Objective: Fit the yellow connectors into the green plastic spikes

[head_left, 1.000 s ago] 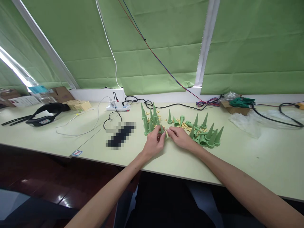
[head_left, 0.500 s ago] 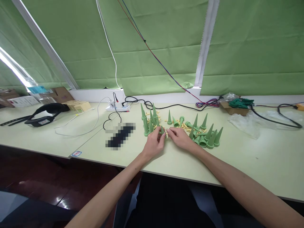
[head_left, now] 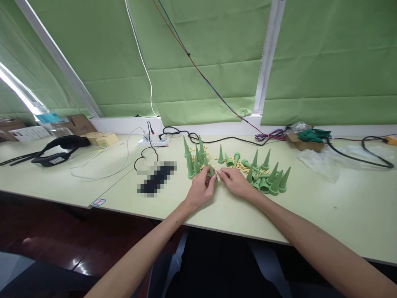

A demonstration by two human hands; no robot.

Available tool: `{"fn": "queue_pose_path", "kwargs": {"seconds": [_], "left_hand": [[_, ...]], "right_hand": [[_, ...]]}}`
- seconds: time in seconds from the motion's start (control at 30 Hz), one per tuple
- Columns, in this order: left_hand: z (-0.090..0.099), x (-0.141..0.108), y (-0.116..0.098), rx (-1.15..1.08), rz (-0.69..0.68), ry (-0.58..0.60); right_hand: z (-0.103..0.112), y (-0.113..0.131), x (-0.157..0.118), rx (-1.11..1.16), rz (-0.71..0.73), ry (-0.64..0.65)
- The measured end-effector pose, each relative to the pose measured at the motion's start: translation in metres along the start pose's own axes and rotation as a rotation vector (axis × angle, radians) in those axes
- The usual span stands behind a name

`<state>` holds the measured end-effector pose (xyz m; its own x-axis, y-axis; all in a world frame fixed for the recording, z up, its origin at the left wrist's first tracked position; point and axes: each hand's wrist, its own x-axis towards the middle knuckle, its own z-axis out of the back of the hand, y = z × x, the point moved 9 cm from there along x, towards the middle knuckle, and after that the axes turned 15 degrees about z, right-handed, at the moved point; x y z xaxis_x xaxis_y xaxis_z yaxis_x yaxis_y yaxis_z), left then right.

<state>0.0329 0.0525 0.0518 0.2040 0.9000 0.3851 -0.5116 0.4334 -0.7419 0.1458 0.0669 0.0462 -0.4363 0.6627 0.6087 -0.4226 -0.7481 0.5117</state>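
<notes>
My left hand (head_left: 200, 188) is closed around a green plastic spike (head_left: 212, 171), a hollow-looking cone with a collar at its wide end. Fingertips of my right hand (head_left: 236, 181) pinch a small yellow peg (head_left: 217, 175) against the spike's side; the fingers partly cover it. Left of the hands, a group of green spikes (head_left: 190, 165) stands upright with yellow pegs among them. To the right is a mixed pile of green spikes (head_left: 274, 182), some upright and some lying down, with loose yellow pegs (head_left: 245, 169) scattered between them.
A pixelated dark object (head_left: 156, 179) lies left of my hands. Behind it are a white power strip (head_left: 154, 141) and black cables. A black head strap device (head_left: 57, 151) sits far left. A cardboard box (head_left: 305, 142) and clear plastic bags (head_left: 321, 163) stand at the back right.
Both hands stay almost in place, still meeting at the spike. The right fingertips have shifted very slightly at the peg.
</notes>
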Motion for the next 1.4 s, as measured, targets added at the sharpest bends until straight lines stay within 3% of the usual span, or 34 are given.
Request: {"fn": "queue_pose_path", "kwargs": {"seconds": [0.33,0.53,0.8,1.4], "left_hand": [[0.003,0.000,-0.001,-0.040,0.009,-0.005],[0.009,0.002,0.001,-0.100,0.039,-0.062],[0.008,0.003,0.003,-0.084,0.041,-0.055],[0.006,0.003,0.002,-0.066,0.016,-0.036]], "right_hand": [[0.002,0.005,0.000,0.022,0.013,-0.021],[0.014,0.006,-0.002,0.053,-0.020,-0.143],[0.004,0.014,0.002,0.031,0.130,-0.028],[-0.002,0.007,0.000,-0.021,0.121,0.055]]}}
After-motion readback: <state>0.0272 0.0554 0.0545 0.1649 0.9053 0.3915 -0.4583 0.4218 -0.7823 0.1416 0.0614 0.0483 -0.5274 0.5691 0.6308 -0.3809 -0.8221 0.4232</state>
